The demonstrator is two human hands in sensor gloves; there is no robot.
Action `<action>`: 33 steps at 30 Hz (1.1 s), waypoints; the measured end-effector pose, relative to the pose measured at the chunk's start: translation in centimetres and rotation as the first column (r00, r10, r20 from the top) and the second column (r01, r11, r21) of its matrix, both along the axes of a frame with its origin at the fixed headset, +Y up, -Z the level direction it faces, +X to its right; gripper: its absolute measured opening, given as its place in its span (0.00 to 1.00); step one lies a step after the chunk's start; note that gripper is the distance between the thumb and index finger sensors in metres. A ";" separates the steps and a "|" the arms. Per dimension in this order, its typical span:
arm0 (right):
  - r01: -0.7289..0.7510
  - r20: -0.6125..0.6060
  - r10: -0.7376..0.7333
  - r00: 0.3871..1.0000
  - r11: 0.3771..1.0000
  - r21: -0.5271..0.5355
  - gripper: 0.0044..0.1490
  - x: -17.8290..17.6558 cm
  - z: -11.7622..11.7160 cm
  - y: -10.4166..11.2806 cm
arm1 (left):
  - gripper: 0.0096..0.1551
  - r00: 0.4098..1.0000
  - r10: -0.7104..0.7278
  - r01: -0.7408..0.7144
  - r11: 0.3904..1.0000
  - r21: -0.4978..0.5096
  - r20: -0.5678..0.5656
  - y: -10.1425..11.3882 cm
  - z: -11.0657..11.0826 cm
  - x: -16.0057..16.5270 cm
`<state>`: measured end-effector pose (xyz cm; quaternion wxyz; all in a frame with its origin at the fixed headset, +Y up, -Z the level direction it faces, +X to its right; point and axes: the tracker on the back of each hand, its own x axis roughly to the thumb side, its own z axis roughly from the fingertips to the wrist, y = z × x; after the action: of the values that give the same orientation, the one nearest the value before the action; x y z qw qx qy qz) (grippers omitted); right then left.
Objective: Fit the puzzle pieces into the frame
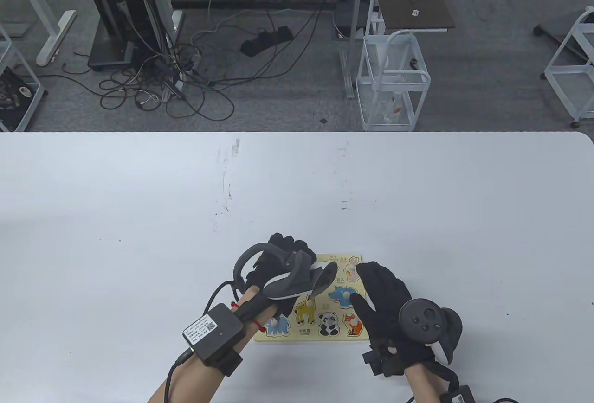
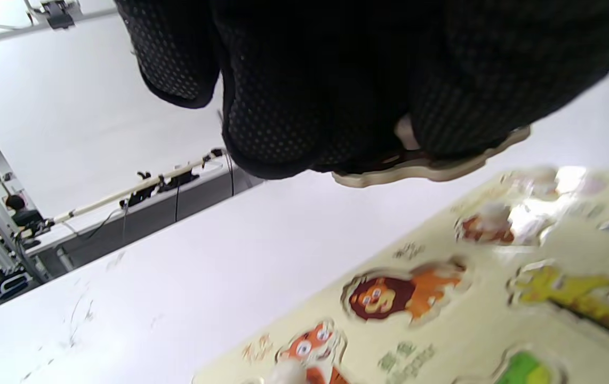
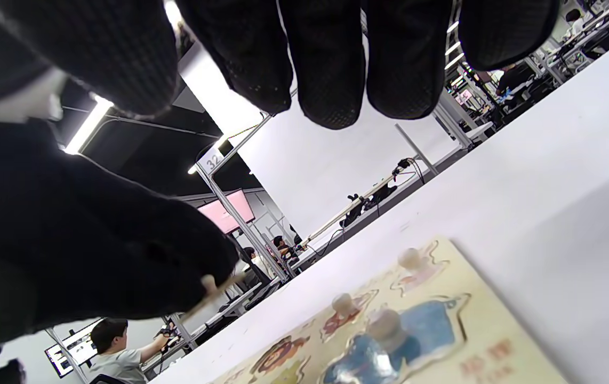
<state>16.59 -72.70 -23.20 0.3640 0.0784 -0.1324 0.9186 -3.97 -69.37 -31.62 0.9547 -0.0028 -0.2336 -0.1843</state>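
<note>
Table view: frame (image 1: 345, 334) on worktop (image 1: 139, 217), most animals seated.
Left wrist view: left hand (image 2: 336, 85) fingers clamped on a piece (image 2: 432, 168) above frame, unseated.
Right wrist view: right hand (image 3: 304, 58) fingers apart, empty.

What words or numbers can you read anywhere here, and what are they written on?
"32": on the sign on a post in the room behind, right wrist view.
Labels beside the animals on the puzzle board: too small and blurred to read.
White sticker on the black wrist box: too small to read.
</note>
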 end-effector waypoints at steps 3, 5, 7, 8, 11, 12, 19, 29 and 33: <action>-0.013 0.019 0.013 1.000 1.000 0.012 0.43 0.1 0.0 0.1 | 0.27 0.999 -0.049 0.049 0.998 -0.029 -0.020 -1.2 -1.0 0.3; -0.015 0.033 0.015 0.999 1.000 0.013 0.43 0.2 0.1 0.2 | 0.27 0.998 -0.057 0.056 0.998 -0.026 -0.022 -1.9 -1.5 0.5; -0.012 0.042 0.011 0.999 1.000 0.023 0.43 0.3 0.2 0.4 | 0.27 0.996 -0.081 0.080 0.996 -0.033 -0.023 -2.5 -1.7 0.8; -0.010 0.046 0.009 0.999 1.000 0.024 0.42 0.3 0.2 0.4 | 0.27 0.995 -0.095 0.094 0.995 -0.028 -0.023 -2.7 -1.9 0.9; -0.007 0.053 0.006 0.999 1.000 0.021 0.42 0.5 0.2 0.4 | 0.26 0.992 -0.119 0.118 0.992 -0.036 -0.040 -3.3 -2.3 1.1; -0.007 0.054 0.006 0.999 1.000 0.019 0.42 0.5 0.2 0.4 | 0.26 0.992 -0.119 0.117 0.992 -0.043 -0.041 -3.5 -2.3 1.1; -0.025 0.053 0.024 0.998 0.999 0.020 0.42 0.5 0.2 0.4 | 0.26 0.990 -0.137 0.134 0.989 -0.055 -0.040 -3.4 -2.0 1.1; -0.037 0.051 0.036 0.998 0.999 0.032 0.41 0.4 0.3 0.5 | 0.26 0.991 -0.131 0.128 0.990 -0.062 -0.036 -3.5 -2.0 1.4; -0.034 0.053 0.032 0.998 0.999 0.033 0.41 0.4 0.3 0.4 | 0.25 0.991 -0.127 0.124 0.990 -0.066 -0.037 -3.5 -2.0 1.4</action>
<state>16.98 -72.26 -22.95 0.3437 0.0626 -0.1560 0.9239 -2.60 -72.90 -33.66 0.9453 -0.0515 -0.2189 -0.2365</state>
